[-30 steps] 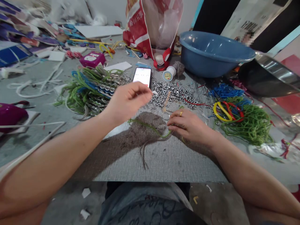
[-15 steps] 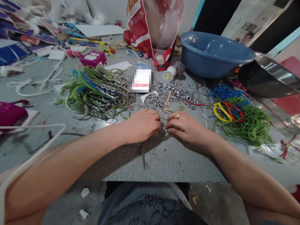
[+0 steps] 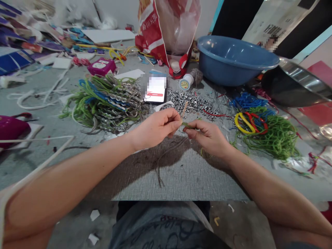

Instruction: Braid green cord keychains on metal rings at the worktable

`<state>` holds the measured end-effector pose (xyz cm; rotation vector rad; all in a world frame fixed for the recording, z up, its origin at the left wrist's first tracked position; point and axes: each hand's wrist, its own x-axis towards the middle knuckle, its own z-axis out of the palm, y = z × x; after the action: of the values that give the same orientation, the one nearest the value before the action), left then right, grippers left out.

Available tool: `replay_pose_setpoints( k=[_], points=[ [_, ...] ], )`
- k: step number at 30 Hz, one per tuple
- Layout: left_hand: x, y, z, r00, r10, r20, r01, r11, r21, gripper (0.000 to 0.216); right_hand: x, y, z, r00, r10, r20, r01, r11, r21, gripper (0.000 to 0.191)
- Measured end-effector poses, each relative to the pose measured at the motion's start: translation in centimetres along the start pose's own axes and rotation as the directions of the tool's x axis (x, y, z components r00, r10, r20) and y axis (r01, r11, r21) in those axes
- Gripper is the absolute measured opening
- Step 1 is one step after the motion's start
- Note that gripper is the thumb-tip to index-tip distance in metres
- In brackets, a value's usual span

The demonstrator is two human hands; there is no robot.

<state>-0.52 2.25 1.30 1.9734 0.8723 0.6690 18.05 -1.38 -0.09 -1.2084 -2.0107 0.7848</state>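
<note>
My left hand (image 3: 155,129) and my right hand (image 3: 207,136) meet above the grey board (image 3: 181,176), fingertips almost touching. Both pinch the same short green cord (image 3: 187,125). A thin brown cord (image 3: 166,157) hangs from the left hand's pinch down onto the board. Just beyond the fingers lies a pile of small metal nuts (image 3: 193,102) with a wooden stick (image 3: 184,108) across it. A phone (image 3: 155,90) with a lit screen lies left of the nuts.
A heap of green and blue cords strung with nuts (image 3: 109,100) lies at the left. Loose green cords (image 3: 277,136) and coloured rings (image 3: 249,121) lie right. A blue basin (image 3: 233,58), a steel bowl (image 3: 295,84) and a red bag (image 3: 166,31) stand behind.
Both hands have lifted off the board with the cords pinched between them. A second ago my left hand was raised apart near the phone, then came down to meet the right.
</note>
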Motion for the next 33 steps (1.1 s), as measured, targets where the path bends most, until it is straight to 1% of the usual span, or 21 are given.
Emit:
replay_pose_setpoints(
  k=[2, 5, 7, 8, 10, 13, 15, 18, 20, 22, 25, 27, 29, 31, 32, 33],
  points=[
    [0.2, 0.2, -0.1, 1.0, -0.016, 0.013, 0.016, 1.0, -0.004, 0.012, 0.1, 0.0, -0.1, 0.998, 0.05, -0.04, -0.047, 0.995, 0.092, 0.015],
    [0.4, 0.4, -0.3, 0.996, 0.0, 0.086, -0.003, 0.999, 0.034, 0.015, 0.2, 0.1, -0.3, 0.994, 0.084, -0.063, -0.07, 0.976, 0.205, 0.022],
    [0.4, 0.4, -0.5, 0.993, 0.01, 0.114, -0.009, 1.0, -0.013, 0.019, 0.2, 0.1, -0.3, 0.992, 0.114, -0.057, -0.095, 0.962, 0.256, 0.027],
    [0.4, 0.4, -0.6, 0.995, 0.018, 0.096, -0.011, 0.998, -0.067, 0.02, 0.2, 0.1, -0.4, 0.99, 0.128, -0.056, -0.106, 0.952, 0.286, 0.029],
    [0.3, 0.3, -0.8, 1.0, 0.026, 0.001, -0.025, 0.978, -0.208, 0.019, 0.1, 0.1, -0.4, 0.988, 0.142, -0.061, -0.109, 0.92, 0.376, 0.031],
    [0.3, 0.2, -1.0, 0.99, 0.01, -0.143, -0.067, 0.915, -0.398, 0.016, 0.0, 0.0, -0.3, 0.987, 0.158, -0.034, -0.114, 0.83, 0.547, 0.03],
    [0.3, 0.3, -1.0, 0.983, -0.017, -0.185, -0.072, 0.883, -0.463, 0.015, -0.1, -0.1, -0.2, 0.985, 0.169, 0.034, -0.151, 0.75, 0.644, 0.028],
    [0.3, 0.6, -0.8, 0.978, -0.035, -0.208, -0.057, 0.904, -0.424, 0.022, -0.2, -0.5, 0.2, 0.969, 0.17, 0.181, -0.248, 0.622, 0.743, 0.025],
    [0.2, 0.8, -0.7, 0.979, -0.033, -0.203, -0.045, 0.929, -0.368, 0.027, -0.3, -0.7, 0.6, 0.944, 0.142, 0.296, -0.325, 0.538, 0.778, 0.026],
    [0.1, 0.8, -0.6, 0.981, -0.044, -0.191, -0.026, 0.937, -0.348, 0.032, -0.3, -0.8, 1.1, 0.911, 0.093, 0.401, -0.396, 0.465, 0.792, 0.028],
    [0.0, 0.9, -0.4, 0.983, -0.081, -0.164, 0.004, 0.907, -0.422, 0.031, -0.3, -0.8, 1.5, 0.862, 0.033, 0.507, -0.473, 0.416, 0.777, 0.029],
    [0.1, 1.0, -0.5, 0.981, -0.12, -0.155, 0.013, 0.828, -0.56, 0.026, -0.3, -0.7, 1.6, 0.829, 0.01, 0.559, -0.514, 0.407, 0.755, 0.03],
    [0.1, 1.3, -0.7, 0.974, -0.173, -0.147, 0.007, 0.669, -0.743, 0.025, -0.4, -0.6, 1.6, 0.807, 0.006, 0.59, -0.546, 0.388, 0.743, 0.032],
    [0.2, 1.5, -1.1, 0.964, -0.219, -0.151, -0.026, 0.487, -0.873, 0.031, -0.4, -0.4, 1.4, 0.801, 0.014, 0.598, -0.564, 0.352, 0.747, 0.034],
    [0.3, 1.5, -1.3, 0.958, -0.235, -0.165, -0.052, 0.424, -0.904, 0.036, -0.4, -0.3, 1.4, 0.804, 0.023, 0.594, -0.566, 0.334, 0.754, 0.034],
    [0.3, 1.6, -1.6, 0.951, -0.246, -0.186, -0.079, 0.386, -0.919, 0.04, -0.3, -0.2, 1.3, 0.809, 0.035, 0.587, -0.566, 0.319, 0.76, 0.035]
  ],
)
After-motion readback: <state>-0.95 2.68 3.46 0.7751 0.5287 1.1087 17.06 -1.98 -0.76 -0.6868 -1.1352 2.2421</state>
